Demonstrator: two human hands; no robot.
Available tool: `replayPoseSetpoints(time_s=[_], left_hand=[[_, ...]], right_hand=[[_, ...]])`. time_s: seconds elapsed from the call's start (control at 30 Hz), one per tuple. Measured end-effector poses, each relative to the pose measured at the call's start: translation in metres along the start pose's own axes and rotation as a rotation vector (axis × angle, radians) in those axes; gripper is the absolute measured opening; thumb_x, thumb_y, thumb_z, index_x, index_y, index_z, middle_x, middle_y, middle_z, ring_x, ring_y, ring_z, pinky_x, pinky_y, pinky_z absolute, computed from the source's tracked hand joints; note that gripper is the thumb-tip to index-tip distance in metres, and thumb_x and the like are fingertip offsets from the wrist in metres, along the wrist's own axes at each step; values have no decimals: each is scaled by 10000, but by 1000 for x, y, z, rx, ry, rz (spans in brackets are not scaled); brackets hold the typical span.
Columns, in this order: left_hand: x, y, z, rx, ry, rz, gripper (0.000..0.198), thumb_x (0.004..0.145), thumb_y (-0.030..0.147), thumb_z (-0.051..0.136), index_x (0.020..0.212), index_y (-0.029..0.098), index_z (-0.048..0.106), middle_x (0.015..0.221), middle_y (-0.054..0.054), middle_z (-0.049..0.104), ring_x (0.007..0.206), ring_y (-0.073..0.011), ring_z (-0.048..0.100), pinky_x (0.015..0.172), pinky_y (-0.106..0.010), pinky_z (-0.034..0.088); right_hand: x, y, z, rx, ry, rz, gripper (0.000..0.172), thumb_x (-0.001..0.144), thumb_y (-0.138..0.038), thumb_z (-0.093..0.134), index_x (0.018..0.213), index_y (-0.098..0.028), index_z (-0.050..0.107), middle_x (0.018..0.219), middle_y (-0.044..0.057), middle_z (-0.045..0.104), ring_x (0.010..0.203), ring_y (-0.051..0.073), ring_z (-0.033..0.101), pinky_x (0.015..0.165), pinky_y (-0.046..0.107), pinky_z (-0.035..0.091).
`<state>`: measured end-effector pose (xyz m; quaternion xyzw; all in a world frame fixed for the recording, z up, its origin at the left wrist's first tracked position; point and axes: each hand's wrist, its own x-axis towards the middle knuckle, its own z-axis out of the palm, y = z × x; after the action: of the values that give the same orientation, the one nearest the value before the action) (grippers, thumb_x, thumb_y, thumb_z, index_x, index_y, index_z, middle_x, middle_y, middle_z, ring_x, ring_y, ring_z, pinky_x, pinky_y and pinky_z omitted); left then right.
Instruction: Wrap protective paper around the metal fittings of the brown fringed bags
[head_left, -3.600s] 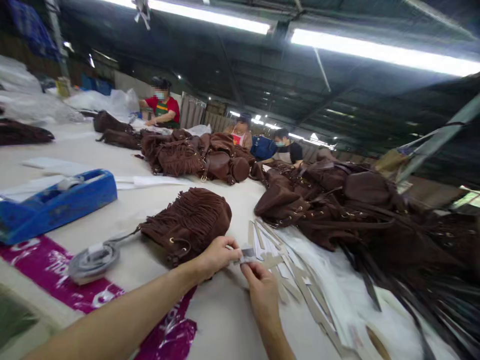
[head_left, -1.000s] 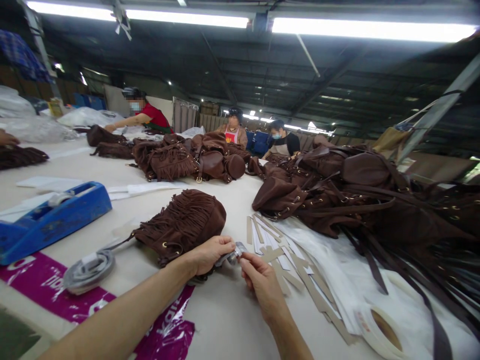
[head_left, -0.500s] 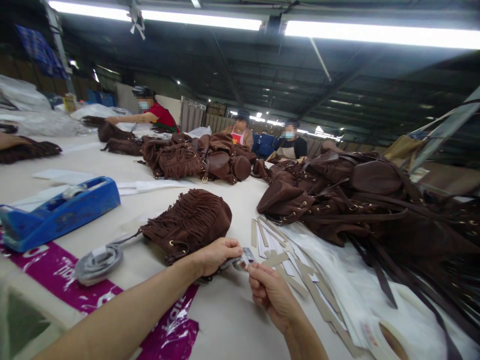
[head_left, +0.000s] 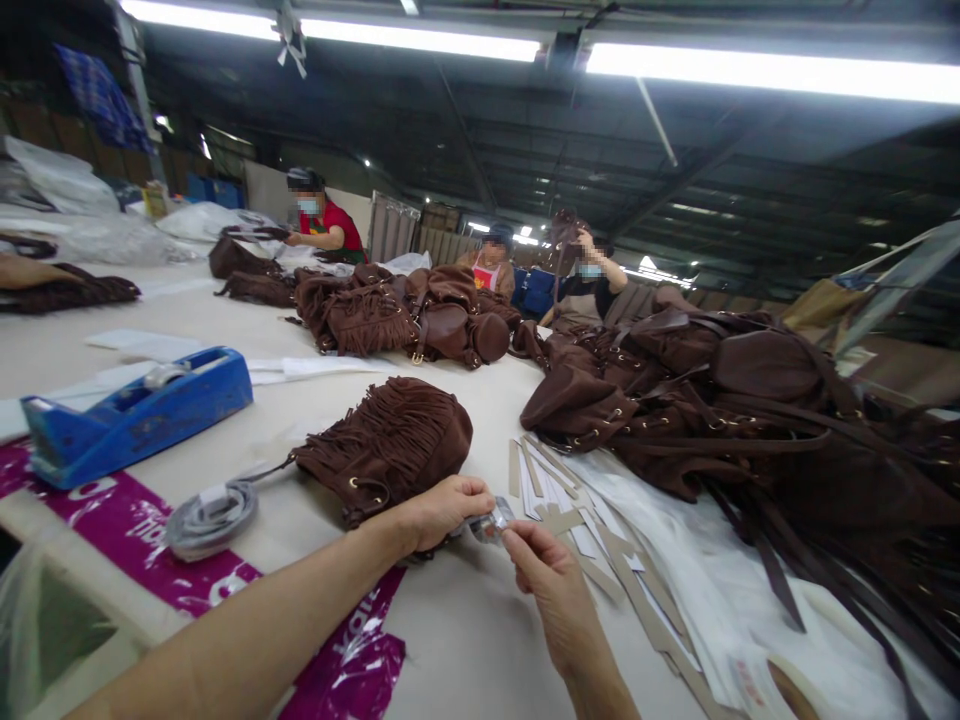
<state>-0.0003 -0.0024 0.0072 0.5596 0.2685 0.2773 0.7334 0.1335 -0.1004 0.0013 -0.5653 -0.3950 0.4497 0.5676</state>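
Head view: left hand [head_left: 444, 512] and right hand [head_left: 546, 570] pinch opposite ends of crumpled grey translucent plastic wrap [head_left: 491, 526]. Dark-brown fringed soft bag [head_left: 397, 430] lies on pale worktop [head_left: 465, 640], just beside left hand. Good handling likely needs light, even tension, wrinkles smoothed.
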Motion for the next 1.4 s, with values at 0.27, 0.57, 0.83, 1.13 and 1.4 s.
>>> replayPoseSetpoints(time_s=[0.27,0.57,0.83,1.13,1.4], left_hand=[[2,0,3,212,33,30,257,642,404,584,607,161,509,581,16,549,509,-78,372,497,-231,230],[2,1,2,261,35,14,270,663,415,563,612,157,500,572,25,535,498,-72,339,496,-229,223],[-2,4,0,288,-14,-31,283,650,433,545,635,152,520,604,15,534,535,-88,379,520,-241,235],[-9,8,4,289,-87,-7,255,683,397,561,653,148,515,598,27,508,555,-93,379,535,-234,254],[-3,-2,-1,307,-2,81,229,697,382,536,665,159,493,595,38,485,550,-92,378,538,-225,284]], right_hand=[[2,7,1,-33,62,-73,338,652,-496,751,731,-180,664,536,-70,377,477,68,238,437,230,157],[-1,6,-3,227,-67,169,444,572,-479,824,753,-148,591,674,-49,545,409,-14,199,384,169,89],[5,9,-1,92,14,231,428,535,-431,787,790,-129,623,610,-35,593,354,-20,222,366,160,79],[6,9,8,26,12,264,282,562,-349,722,704,-138,600,575,-28,607,328,-16,213,347,172,59],[5,8,0,25,-46,255,366,551,-425,765,668,-161,541,578,-11,633,329,-11,232,349,169,69]])
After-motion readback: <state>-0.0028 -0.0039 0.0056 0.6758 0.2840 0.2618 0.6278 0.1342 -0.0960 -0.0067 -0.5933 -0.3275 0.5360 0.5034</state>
